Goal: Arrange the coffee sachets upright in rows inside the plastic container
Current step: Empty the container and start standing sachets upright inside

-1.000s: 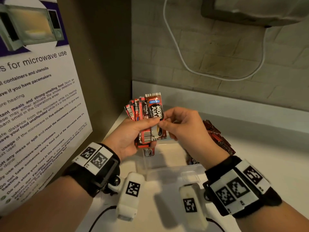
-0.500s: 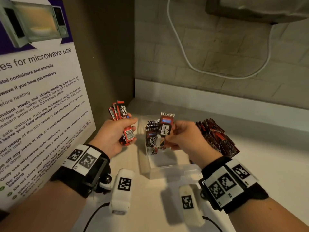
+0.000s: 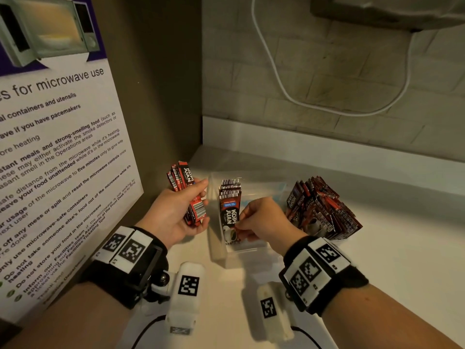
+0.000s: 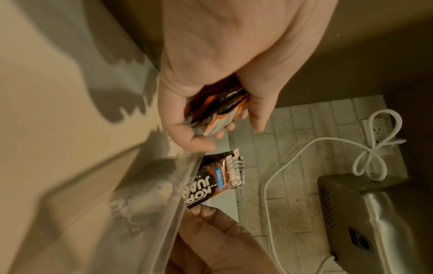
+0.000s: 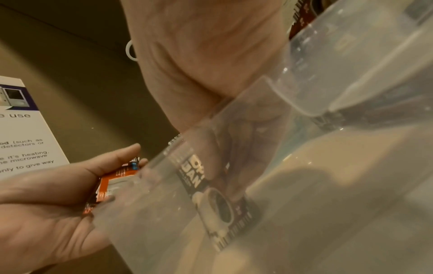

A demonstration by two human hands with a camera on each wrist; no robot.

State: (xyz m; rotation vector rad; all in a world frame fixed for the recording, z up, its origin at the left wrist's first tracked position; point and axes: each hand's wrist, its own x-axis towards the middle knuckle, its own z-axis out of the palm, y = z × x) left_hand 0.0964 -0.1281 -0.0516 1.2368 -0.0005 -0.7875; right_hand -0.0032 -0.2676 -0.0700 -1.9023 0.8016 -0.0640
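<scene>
One sachet (image 3: pixel 230 217) has gone from the fan in front of my chest down into the clear plastic container (image 3: pixel 219 250) — a second ago both hands were up together peeling it off the bundle, and now they have parted. My right hand (image 3: pixel 261 220) is down inside the container, thumb and fingers pinching the edge of that front sachet, which stands upright against the short row (image 3: pixel 230 188) already packed behind it; through the container wall the right wrist view shows its foot at or near the floor, though I cannot tell whether it has quite seated. My left hand (image 3: pixel 173 215) has swung out to the left of the container and is curled round the remaining bundle of sachets (image 3: pixel 187 195), held clear above the counter (image 3: pixel 402 260). So the row has grown by one, I judge, and the job is well short of done — the bundle is still thick, and a loose heap of sachets (image 3: pixel 322 210) sits just beyond the container on the right. Letting go too early could tip the front sachet forward, since nothing braces it on my side.
</scene>
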